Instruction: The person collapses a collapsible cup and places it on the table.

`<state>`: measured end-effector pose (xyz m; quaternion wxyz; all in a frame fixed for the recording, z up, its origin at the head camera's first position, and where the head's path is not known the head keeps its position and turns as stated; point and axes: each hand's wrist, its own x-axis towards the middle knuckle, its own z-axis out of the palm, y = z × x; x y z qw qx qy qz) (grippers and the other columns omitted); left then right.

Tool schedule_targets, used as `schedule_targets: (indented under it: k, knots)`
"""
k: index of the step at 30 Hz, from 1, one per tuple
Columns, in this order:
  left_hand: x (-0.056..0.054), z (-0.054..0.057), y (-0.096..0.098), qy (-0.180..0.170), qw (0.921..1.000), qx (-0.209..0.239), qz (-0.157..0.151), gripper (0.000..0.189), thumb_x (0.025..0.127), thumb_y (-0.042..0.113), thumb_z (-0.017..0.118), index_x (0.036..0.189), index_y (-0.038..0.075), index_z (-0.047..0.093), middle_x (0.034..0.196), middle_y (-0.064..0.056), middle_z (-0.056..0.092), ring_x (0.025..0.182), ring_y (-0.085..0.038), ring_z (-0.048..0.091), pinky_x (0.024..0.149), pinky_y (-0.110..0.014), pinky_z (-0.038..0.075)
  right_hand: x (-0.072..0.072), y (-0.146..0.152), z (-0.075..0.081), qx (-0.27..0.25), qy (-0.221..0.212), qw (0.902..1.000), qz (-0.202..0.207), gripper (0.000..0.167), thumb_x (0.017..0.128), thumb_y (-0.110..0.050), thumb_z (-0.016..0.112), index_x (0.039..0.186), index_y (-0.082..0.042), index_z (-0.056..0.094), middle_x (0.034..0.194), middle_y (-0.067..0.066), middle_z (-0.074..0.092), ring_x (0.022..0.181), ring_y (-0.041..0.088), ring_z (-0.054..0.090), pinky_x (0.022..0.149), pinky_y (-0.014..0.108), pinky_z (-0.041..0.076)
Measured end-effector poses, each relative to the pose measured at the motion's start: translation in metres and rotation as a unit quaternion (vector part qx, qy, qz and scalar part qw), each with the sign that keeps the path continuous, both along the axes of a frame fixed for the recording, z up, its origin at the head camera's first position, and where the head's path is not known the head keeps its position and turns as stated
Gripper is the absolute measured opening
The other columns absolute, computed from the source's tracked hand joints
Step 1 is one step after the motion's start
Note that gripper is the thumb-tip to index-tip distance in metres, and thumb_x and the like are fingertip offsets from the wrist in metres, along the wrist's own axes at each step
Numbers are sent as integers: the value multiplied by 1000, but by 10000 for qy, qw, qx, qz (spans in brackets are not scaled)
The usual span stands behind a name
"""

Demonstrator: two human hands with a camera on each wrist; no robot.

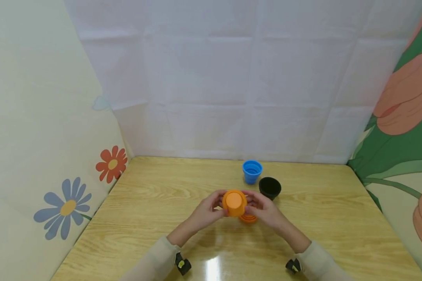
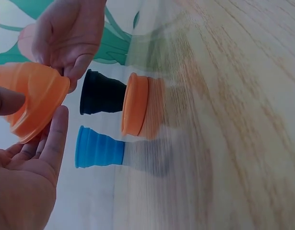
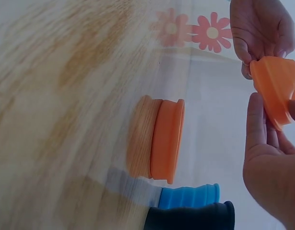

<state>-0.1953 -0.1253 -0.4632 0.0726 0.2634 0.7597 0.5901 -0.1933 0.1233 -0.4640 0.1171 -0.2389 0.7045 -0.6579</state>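
Note:
Both hands hold an orange collapsible cup (image 1: 234,203) above the table, its base turned toward the head camera. My left hand (image 1: 208,209) grips its left side, with the thumb on the wall and the fingers at the rim in the left wrist view. On the other side my right hand (image 1: 265,210) pinches it between thumb and fingers. Below the held cup, a second orange collapsible cup (image 3: 167,141) sits flattened on the table. A black collapsible cup (image 1: 270,187) and a blue collapsible cup (image 1: 251,171) stand extended behind, mouths up.
The wooden table (image 1: 154,183) carries the cups right of its middle. A white cloth (image 1: 204,78) hangs along its back edge. Flower-printed cloths flank it left and right. Light glares on the tabletop near the front.

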Motion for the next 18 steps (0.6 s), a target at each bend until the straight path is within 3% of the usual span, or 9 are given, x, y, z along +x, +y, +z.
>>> schedule_targets:
  k: [4,18]
  knots:
    - [-1,-1,0,-30,10000,-20,-54,53,96,4,68,142,-7,45,119,-24,65,97,-16,60,80,-22,57,0,0,0,28,-64,10000,-54,53,100,-4,61,147,9,40,125,29,58,104,11,63,90,23,56]
    - [3,0,8,-18,9997,-19,229,52,89,-4,67,138,-7,47,108,-20,66,87,-11,59,74,-20,57,-1,-3,-2,143,22,9996,-222,48,99,-2,61,142,11,43,117,27,60,98,16,61,85,25,57]
